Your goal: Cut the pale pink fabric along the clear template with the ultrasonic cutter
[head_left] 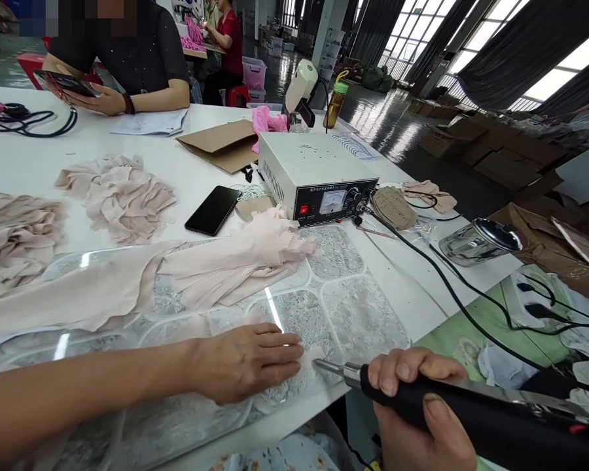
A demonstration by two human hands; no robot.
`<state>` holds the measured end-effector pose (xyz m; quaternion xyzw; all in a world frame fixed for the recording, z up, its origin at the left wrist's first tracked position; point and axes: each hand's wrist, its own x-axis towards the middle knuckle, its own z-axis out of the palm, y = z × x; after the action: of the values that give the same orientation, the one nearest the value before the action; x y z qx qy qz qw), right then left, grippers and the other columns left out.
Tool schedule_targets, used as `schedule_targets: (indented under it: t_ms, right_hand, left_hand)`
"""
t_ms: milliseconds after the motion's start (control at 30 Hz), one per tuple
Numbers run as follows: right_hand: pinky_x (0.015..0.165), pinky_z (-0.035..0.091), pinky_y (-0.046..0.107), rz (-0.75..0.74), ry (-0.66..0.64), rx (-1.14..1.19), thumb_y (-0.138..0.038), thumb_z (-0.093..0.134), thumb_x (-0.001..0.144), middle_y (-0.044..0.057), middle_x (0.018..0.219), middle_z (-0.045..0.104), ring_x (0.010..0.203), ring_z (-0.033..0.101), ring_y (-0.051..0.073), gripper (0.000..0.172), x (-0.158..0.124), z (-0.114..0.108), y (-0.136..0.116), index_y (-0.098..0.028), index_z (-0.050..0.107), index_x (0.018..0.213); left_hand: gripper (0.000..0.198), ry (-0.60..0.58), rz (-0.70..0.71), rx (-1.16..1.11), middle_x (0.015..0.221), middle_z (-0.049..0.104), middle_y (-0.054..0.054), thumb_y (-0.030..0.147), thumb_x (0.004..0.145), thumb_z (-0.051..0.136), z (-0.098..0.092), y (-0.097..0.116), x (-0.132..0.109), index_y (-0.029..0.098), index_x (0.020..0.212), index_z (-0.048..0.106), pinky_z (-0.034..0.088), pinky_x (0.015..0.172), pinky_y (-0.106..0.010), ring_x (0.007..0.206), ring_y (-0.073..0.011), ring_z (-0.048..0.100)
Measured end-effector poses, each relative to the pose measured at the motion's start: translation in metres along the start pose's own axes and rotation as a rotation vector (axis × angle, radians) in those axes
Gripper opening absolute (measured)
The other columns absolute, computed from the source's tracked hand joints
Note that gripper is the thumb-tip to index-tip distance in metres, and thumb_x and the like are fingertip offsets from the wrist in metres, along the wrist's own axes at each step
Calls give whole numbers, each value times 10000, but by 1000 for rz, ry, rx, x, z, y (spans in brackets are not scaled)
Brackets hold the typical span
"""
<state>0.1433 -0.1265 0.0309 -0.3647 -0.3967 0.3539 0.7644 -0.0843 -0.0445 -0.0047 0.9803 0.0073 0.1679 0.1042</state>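
Observation:
My left hand (248,361) lies flat, fingers stretched out, pressing a small pale fabric piece (310,358) onto the clear patterned work plate (363,314). My right hand (415,409) is wrapped round a black handheld tool (471,412) whose metal tip (326,366) touches the edge of that piece beside my left fingertips. A black cable runs from the tool's side to a white control box (319,171) with a gauge and knobs. A stack of long pale pink fabric pieces (235,258) lies on the plate just behind my left hand.
Heaps of pink fabric scraps (120,193) lie at left, a black phone (212,209) beside the box. A metal pot (478,242) stands at right near the table edge. Across the table a seated person (122,59) holds a phone; cardboard (220,144) lies nearby.

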Motion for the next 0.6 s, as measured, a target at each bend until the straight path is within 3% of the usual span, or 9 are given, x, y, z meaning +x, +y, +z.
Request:
schedule_targets:
  t_ms: [267,433,600]
  right_hand:
    - [495,487,303,-57,-11,-62,-252,623,825,-28,750,524,541,523,115,103,4,-11,5,-225,547,888]
    - [505,515,326,-180,-15,-138,-220,649,808,-9,764,571,554,557,134,124,23,-26,6,-215,570,903]
    - [497,517,311,-187,2,-101,-212,635,807,-18,755,568,538,552,120,109,38,-38,12,-209,582,902]
  left_hand:
    - [352,2,-105,0,1307,630,-188,156,1023,362,-20,1,-9,31,1217,628,422,1062,-418,1257,-296,561]
    - [333,-12,-132,6,1290,645,-168,141,1024,383,-14,4,-7,55,1211,645,444,1045,-403,1212,-270,595]
    - [324,9,-77,38,1219,681,-164,126,1031,373,-10,-1,11,55,1194,643,457,1016,-402,1144,-269,623]
